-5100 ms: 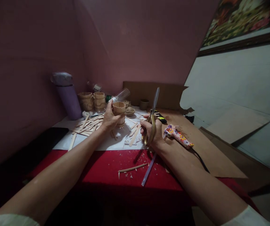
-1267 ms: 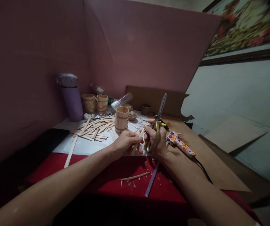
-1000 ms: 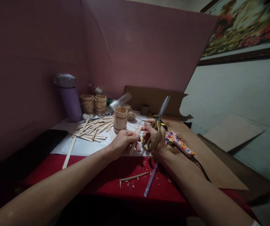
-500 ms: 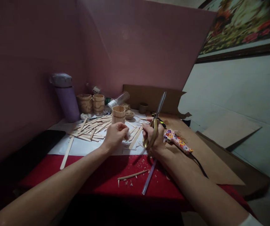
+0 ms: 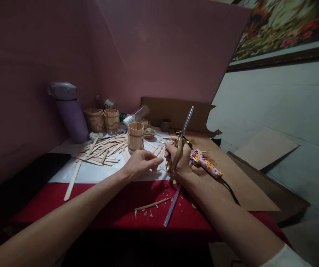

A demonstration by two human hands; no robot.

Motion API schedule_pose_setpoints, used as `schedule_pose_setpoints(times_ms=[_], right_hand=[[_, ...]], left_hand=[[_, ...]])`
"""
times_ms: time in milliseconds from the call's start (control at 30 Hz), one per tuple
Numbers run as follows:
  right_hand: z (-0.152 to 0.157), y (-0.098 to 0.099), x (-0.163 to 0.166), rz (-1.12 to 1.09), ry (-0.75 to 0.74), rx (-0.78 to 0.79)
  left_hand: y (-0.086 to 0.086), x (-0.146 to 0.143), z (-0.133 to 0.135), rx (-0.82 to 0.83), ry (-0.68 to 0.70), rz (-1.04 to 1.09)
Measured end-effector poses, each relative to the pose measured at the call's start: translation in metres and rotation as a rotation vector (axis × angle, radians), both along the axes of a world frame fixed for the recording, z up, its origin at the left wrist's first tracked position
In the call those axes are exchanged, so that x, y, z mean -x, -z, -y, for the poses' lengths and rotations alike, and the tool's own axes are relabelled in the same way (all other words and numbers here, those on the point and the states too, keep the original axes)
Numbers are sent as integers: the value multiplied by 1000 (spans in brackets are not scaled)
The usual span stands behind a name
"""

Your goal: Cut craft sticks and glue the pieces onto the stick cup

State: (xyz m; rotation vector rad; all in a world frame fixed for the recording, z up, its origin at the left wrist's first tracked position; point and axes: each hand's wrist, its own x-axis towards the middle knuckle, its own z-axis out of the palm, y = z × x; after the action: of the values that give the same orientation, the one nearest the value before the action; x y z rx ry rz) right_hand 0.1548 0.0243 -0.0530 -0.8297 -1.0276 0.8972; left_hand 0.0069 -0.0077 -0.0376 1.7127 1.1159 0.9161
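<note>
My right hand (image 5: 180, 157) is wrapped round the gold handles of a pair of scissors (image 5: 186, 121), whose blades point up and look closed. Beside its fingertips shows a pale craft stick (image 5: 162, 151); whether the hand pinches it too, I cannot tell. Close to its left is my left hand (image 5: 141, 163), fingers bent together and tips turned towards the right hand. Anything between those fingertips is too small to make out. Just behind the left hand stands a small wooden-stick cup (image 5: 136, 136) with twine round it. Left of the cup lies a heap of craft sticks (image 5: 107, 150).
At the back left stand a purple tumbler (image 5: 71, 118), two decorated cups (image 5: 94, 119) and plastic bottles (image 5: 137, 115). A flowered glue gun (image 5: 205, 163) lies on cardboard (image 5: 248, 193) at right. A glue stick (image 5: 172, 205) and wood scraps lie on the red cloth (image 5: 106, 211).
My left hand has moved right and slightly down, closer to my right hand, uncovering more of the cup. The right hand keeps the scissors upright. The whole view has shifted a little.
</note>
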Motion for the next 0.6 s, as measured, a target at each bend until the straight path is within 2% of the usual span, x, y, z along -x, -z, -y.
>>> schedule_pose_setpoints(times_ms=[67,167,233,333,433,600], right_hand=[[1,-1,1,25,33,-12],[0,-3,0,35,121,-24],[-1,-3,-1,25,148,-27],[-2,-1,-2,-4,131,-37],[-1,0,-1,-22,107,-52],[-4,-12,-3,-12,118,-149]], left_hand=[[1,-5,2,99,33,81],[-2,-5,2,136,-28,158],[-6,-2,0,102,-121,178],[-9,5,-4,-46,-265,175],[-7,11,-9,-208,-335,44],[1,16,-14,-362,-360,-383]])
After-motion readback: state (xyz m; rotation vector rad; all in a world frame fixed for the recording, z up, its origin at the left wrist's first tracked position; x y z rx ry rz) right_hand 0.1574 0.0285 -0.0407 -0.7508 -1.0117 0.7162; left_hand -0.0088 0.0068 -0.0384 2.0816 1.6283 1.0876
